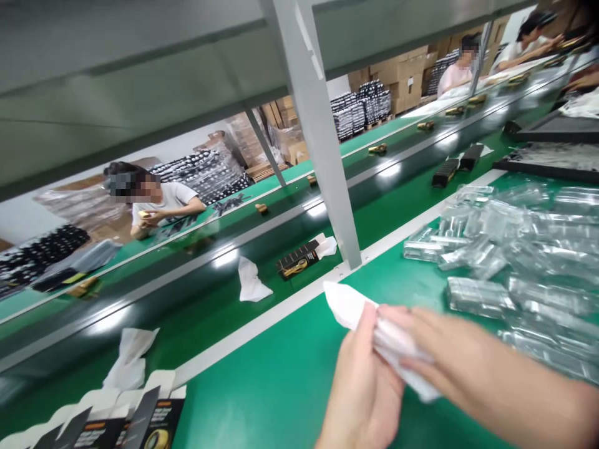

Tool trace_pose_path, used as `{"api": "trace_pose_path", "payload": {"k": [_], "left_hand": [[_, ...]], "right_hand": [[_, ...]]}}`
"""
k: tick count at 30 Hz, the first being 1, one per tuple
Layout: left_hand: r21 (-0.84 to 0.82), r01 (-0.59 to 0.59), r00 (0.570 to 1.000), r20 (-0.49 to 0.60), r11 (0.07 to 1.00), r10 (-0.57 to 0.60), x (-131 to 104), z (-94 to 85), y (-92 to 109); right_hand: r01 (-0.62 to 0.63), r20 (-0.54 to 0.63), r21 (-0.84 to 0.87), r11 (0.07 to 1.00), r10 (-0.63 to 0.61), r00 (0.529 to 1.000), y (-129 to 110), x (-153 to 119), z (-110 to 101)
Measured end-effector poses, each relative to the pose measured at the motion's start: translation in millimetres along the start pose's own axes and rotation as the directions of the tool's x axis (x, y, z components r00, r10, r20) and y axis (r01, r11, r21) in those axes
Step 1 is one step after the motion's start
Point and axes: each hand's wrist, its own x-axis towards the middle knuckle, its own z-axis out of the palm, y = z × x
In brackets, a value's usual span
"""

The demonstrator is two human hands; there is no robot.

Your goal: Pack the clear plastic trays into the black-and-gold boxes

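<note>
Both my hands hold a white wrapped bundle (pixel 347 304) above the green tabletop, its pale wrapper sticking out past the fingers at both ends. My left hand (pixel 362 383) is closed around it from below, thumb up along its side. From the right, my right hand (pixel 428 340) presses over the top of the bundle, a little blurred. What the wrapper contains is hidden. Beyond my hands, a black printed box (pixel 297 260) with an open white flap lies on the belt (pixel 397 219), near a twisted white wrapped piece (pixel 253 280).
Clear plastic trays (pixel 482 294) are heaped at the right. Open black boxes (pixel 156 424) stand at the lower left beside another white wrapped piece (pixel 128 362). A grey post (pixel 322 137) rises at the table's edge. Gold-coloured items (pixel 377 149) dot the far belt; a person (pixel 161 199) sits across.
</note>
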Motion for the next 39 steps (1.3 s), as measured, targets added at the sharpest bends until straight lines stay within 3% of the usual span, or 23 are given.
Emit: {"api": "trace_pose_path", "payload": {"k": [2,4,6,7,10,16,20,24,26,28,29,31,33,36,39], "left_hand": [[-0.029,-0.152,0.965,-0.222,0.988,0.142,-4.4,-16.0,1.9],[-0.005,-0.313,0.86,-0.427,0.95,0.281,-10.4,-40.6,11.4],[0.004,-0.401,0.778,-0.527,0.916,0.343,-19.2,-65.3,19.0],[-0.003,-0.416,0.766,-0.54,0.909,0.349,-24.1,-75.2,19.9],[-0.035,-0.389,0.815,-0.479,0.921,0.326,-36.9,-90.6,9.1],[0.008,-0.3,0.888,-0.363,0.954,0.283,-48.1,-82.5,-27.4],[0.0,-0.279,0.905,-0.335,0.96,0.263,-49.6,-81.9,-35.8],[-0.028,-0.314,0.892,-0.35,0.949,0.285,-46.3,-84.6,-39.6],[-0.013,-0.342,0.878,-0.36,0.94,0.315,-43.4,-83.1,-43.1],[-0.017,-0.395,0.863,-0.35,0.918,0.365,-40.5,-78.3,-48.3],[-0.029,-0.429,0.857,-0.329,0.903,0.396,-39.2,-74.9,-51.3],[-0.05,-0.479,0.853,-0.26,0.876,0.452,-37.4,-67.7,-57.3],[-0.049,-0.487,0.857,-0.219,0.872,0.467,-36.7,-62.3,-61.9],[-0.007,-0.446,0.866,-0.255,0.895,0.43,-38.2,-62.1,-63.4],[0.02,-0.428,0.872,-0.255,0.903,0.419,-41.9,-68.3,-59.5]], "right_hand": [[0.1,0.065,0.063,0.993,-0.104,0.992,-11.9,-20.0,16.1],[0.094,0.129,0.056,0.994,-0.1,0.987,-5.3,-32.1,21.7],[0.081,0.158,-0.057,0.995,-0.071,0.985,13.1,-36.6,24.8],[0.086,0.172,-0.141,0.986,-0.061,0.983,23.9,-36.4,27.9],[0.141,0.172,-0.34,0.93,-0.086,0.981,50.7,-31.1,44.9],[0.185,0.195,-0.333,0.924,-0.125,0.973,66.7,-24.4,68.9],[0.134,0.197,-0.29,0.947,-0.078,0.977,80.5,-19.7,61.8],[0.052,0.201,-0.236,0.97,-0.003,0.98,87.3,-7.8,36.7],[0.013,0.143,-0.221,0.975,0.019,0.989,72.3,-2.0,23.8],[0.014,0.046,-0.174,0.985,-0.006,0.999,41.7,-0.4,20.7],[0.07,0.017,-0.113,0.991,-0.069,0.997,22.8,-1.8,24.7],[0.212,0.098,0.006,0.977,-0.212,0.972,-14.4,-8.5,42.8],[0.319,0.069,-0.002,0.948,-0.318,0.945,-40.8,-17.6,66.6],[0.374,0.033,-0.008,0.928,-0.373,0.927,-51.3,-27.6,88.2],[0.35,0.08,0.123,0.929,-0.361,0.929,-38.3,-28.7,81.9]]}}
